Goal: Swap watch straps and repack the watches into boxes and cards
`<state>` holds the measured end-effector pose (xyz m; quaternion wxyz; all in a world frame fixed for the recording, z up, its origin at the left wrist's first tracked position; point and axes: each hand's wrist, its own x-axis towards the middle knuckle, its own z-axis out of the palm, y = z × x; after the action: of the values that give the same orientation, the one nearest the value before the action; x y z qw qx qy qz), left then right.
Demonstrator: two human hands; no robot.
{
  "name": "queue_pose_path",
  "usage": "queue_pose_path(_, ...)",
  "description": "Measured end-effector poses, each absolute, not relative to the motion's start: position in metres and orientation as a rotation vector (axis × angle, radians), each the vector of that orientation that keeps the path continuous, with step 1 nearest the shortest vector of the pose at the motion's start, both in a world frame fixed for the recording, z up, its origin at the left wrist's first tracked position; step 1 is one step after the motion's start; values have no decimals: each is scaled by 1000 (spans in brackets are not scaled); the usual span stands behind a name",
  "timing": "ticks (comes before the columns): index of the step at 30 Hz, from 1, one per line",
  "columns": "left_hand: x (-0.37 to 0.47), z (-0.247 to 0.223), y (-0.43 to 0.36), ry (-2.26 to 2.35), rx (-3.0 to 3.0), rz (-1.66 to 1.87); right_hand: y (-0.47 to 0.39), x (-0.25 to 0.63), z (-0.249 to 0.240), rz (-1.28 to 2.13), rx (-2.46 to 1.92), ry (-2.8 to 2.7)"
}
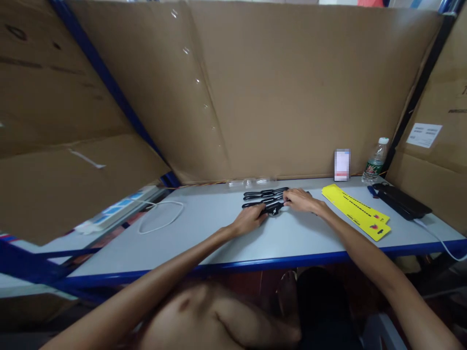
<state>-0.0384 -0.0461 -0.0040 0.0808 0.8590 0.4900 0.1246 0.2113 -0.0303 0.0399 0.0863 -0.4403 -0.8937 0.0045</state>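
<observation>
Several slim black hand tools with long paired handles, plier-like in shape, lie side by side near the middle of the table. My left hand (250, 219) is closed around the handle end of the nearest black plier-like tool (273, 209). Its wider head, with a small pale mark, shows just past my fingers. My right hand (299, 200) is over the right-hand ends of the tools, fingers bent and pinched on the far end of that same tool. Behind it rest the other black tools (260, 194), their right ends partly covered by my right hand.
Yellow printed cards (355, 211) overlap right of my hands. Beyond them are a black case (403, 200) with a white cable, a water bottle (375, 161) and a propped phone (342, 165). A white cable loop (160, 231) and power strip (118, 211) are left. Cardboard walls enclose the table.
</observation>
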Motion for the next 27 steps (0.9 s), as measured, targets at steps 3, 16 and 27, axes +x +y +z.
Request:
queue_pose_path(3,-33,-5,-35,1476,2506,397,-23,214,37,-54,-1252,-2590)
queue_pose_path(16,-28,-8,-31,1347,2349,606,-21,218,37,-236,-1199,-2387)
queue_pose_path(27,-32,-18,-31,1281,2095,748,38,358,38,-447,-1762,-1510)
